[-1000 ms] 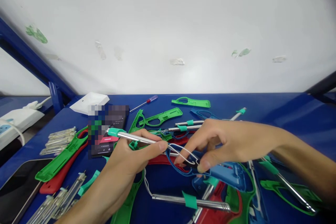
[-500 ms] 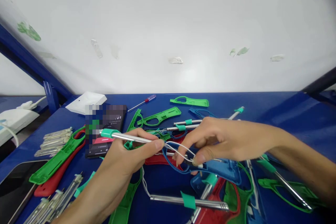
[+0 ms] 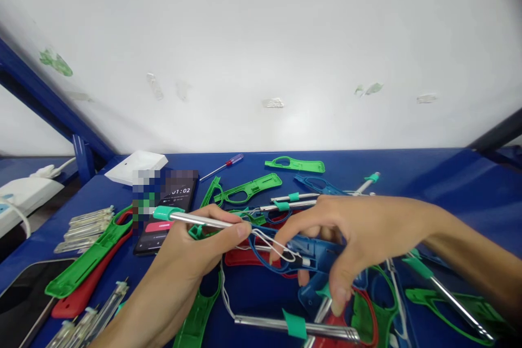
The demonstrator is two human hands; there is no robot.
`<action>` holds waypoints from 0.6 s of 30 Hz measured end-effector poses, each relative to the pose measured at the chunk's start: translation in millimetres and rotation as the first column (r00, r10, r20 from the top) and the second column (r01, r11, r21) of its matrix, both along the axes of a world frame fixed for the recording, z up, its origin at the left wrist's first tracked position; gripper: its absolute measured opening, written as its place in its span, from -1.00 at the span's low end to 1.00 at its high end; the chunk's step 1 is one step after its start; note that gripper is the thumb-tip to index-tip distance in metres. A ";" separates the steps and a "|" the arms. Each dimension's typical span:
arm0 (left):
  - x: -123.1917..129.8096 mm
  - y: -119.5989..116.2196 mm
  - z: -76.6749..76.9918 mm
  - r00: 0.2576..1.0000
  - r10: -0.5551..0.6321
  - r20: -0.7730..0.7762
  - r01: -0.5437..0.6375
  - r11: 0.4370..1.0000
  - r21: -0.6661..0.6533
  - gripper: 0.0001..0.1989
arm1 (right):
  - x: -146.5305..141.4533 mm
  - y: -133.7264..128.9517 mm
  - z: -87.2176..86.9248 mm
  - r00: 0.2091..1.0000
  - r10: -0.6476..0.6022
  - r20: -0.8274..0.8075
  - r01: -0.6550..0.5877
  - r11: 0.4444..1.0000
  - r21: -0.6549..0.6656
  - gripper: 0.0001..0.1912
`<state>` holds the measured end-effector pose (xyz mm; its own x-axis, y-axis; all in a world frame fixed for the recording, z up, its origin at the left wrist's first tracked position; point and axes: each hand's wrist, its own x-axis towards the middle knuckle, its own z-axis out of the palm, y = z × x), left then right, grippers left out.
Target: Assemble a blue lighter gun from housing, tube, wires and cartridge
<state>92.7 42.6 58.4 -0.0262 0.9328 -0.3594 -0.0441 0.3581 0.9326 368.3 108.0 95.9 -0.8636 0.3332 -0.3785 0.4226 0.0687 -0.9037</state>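
Pinched between thumb and fingers of my left hand (image 3: 204, 250) is a metal tube (image 3: 204, 220) with green tape at its far left end. White wires (image 3: 271, 242) run from its right end to a blue plastic shell (image 3: 316, 253), where a small white part (image 3: 305, 262) sits beside a black piece. My right hand (image 3: 346, 244) is over the shell, its index finger at the wires and its thumb apart, lower right; some fingers are hidden behind the shell. Below lies another taped metal tube (image 3: 261, 322) with white wires.
Green shells (image 3: 255, 187), red shells (image 3: 77, 293) and taped tubes lie around the hands. Clear-bodied parts (image 3: 92, 228), a lit phone (image 3: 179, 201), a dark device (image 3: 32, 293), a white box (image 3: 136, 167) and a screwdriver (image 3: 228, 165) are on the blue table (image 3: 408, 168).
My right thumb has moved down and away from the white part, opening a gap to the index finger. More of the blue shell shows. The view has shifted slightly.
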 end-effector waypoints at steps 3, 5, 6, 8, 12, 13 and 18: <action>1.3 -0.1 0.1 1.000 -0.005 0.008 0.005 1.000 -0.019 -0.49 | -0.8 1.0 1.9 1.000 0.003 0.030 -0.001 0.997 -0.082 -0.17; 3.0 -0.3 1.1 1.000 -0.005 0.011 0.005 0.999 -0.032 -0.50 | -1.1 0.6 0.2 1.000 -0.017 0.003 0.017 0.997 -0.075 -0.21; 4.1 -0.5 1.8 1.000 -0.004 0.012 0.004 0.999 -0.035 -0.50 | -1.2 0.2 -1.2 1.000 -0.022 -0.011 0.021 0.996 -0.083 -0.22; 6.1 -1.0 3.1 1.000 -0.003 0.014 0.004 0.999 -0.039 -0.48 | -1.4 -0.8 -4.0 0.999 -0.027 -0.030 0.024 0.994 -0.107 -0.23; 7.1 -2.7 3.5 1.000 -0.006 0.017 0.007 0.999 -0.041 -0.47 | -1.9 -4.7 -4.7 0.998 -0.051 -0.027 0.048 0.992 -0.120 -0.31; 6.2 -2.9 3.1 1.000 -0.007 0.019 0.008 0.999 -0.039 -0.47 | -2.0 -6.1 -3.8 0.997 -0.068 -0.020 0.065 0.991 -0.120 -0.33; -2.2 0.5 -1.2 0.999 0.000 0.038 0.000 1.000 -0.020 -0.48 | -2.5 -12.3 0.7 0.986 -0.143 -0.090 0.142 0.990 -0.018 -0.46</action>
<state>90.5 43.2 57.2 -0.0122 0.9254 -0.3788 -0.0795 0.3767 0.9229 365.8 95.7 96.6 -0.8384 0.4518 -0.3049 0.3433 0.0031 -0.9392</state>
